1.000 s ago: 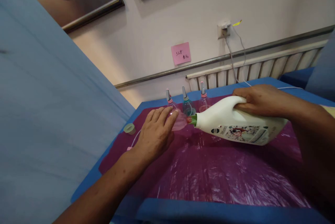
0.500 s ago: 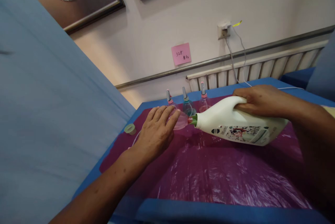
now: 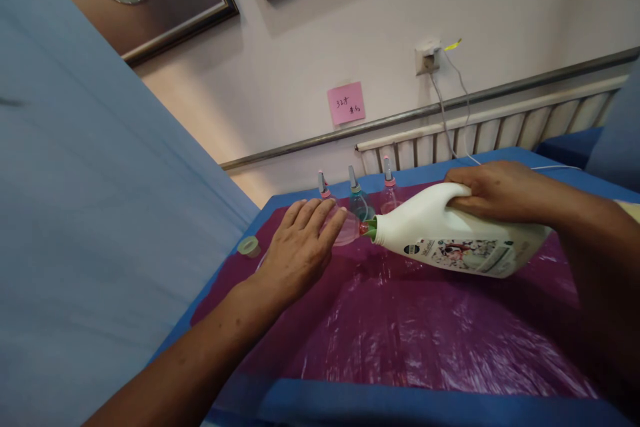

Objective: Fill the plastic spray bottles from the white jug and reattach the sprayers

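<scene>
My right hand (image 3: 485, 190) is wrapped round the handle of a white laundry detergent jug (image 3: 450, 230), tipped so its mouth points left. A green pouring spout sits in that mouth and meets the reddish neck of a clear pinkish plastic bottle (image 3: 346, 230). My left hand (image 3: 303, 240) lies over this bottle, its fingers round the far side and its thumb towards the jug; the palm side is hidden. Liquid flow cannot be made out. Behind stand a pink-collared spray bottle (image 3: 326, 195), a teal spray bottle (image 3: 359, 204) and another pink-collared spray bottle (image 3: 390, 194).
A pale green cap (image 3: 249, 246) lies left of my left hand. Shiny purple plastic sheeting (image 3: 400, 334) covers the blue table (image 3: 350, 395). A blue curtain (image 3: 90, 200) hangs at left. Behind are a radiator (image 3: 500, 134), a socket (image 3: 428, 58) with cables and a pink note (image 3: 347, 103).
My left hand has shifted very slightly to the right and up. The jug and my right hand have stayed in nearly the same place.
</scene>
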Motion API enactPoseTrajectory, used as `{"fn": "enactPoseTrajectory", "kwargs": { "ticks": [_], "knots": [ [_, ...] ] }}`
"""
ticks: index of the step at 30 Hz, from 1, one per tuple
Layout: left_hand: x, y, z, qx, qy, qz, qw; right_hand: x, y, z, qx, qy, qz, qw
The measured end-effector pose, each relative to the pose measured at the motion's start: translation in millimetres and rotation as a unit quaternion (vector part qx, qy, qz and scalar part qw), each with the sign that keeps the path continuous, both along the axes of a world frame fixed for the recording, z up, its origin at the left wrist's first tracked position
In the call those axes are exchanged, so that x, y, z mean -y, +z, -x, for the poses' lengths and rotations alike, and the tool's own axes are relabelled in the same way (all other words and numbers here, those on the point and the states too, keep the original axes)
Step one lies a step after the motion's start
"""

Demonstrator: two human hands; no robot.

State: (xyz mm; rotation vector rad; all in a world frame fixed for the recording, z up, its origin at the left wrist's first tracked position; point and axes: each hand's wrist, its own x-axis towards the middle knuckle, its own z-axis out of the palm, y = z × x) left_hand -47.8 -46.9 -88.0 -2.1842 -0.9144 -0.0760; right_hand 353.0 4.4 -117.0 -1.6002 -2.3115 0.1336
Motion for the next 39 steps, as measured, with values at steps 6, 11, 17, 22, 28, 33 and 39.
{"fn": "enactPoseTrajectory", "kwargs": {
  "ticks": [6, 11, 17, 22, 28, 33, 39],
  "knots": [
    [-2, 3.2, 0, -0.013, 0.002, 0.015, 1.000, 0, 1.4, 1, -0.002, -0.005, 0.004, 1.000],
    [-3, 4.7, 0, -0.024, -0.002, 0.019, 1.000, 0, 1.0, 1, -0.014, -0.005, 0.003, 1.000],
    [-5, 5.9, 0, -0.028, -0.009, 0.017, 0.999, -1, 1.5, 1, -0.012, -0.004, 0.009, 1.000],
    [-7, 10.2, -2, -0.038, -0.017, 0.015, 0.999, 0, 1.4, 0, -0.022, 0.004, 0.004, 1.000],
    [-8, 15.5, -4, -0.059, -0.023, 0.017, 0.998, -1, -0.4, -2, -0.029, 0.006, 0.003, 1.000],
    [-9, 20.1, -5, -0.086, -0.021, 0.017, 0.996, -3, -1.7, -3, -0.014, 0.001, 0.007, 1.000],
    [-15, 28.8, -11, -0.091, -0.038, 0.034, 0.995, -3, 0.8, -4, -0.022, -0.002, 0.012, 1.000]
  ]
}}
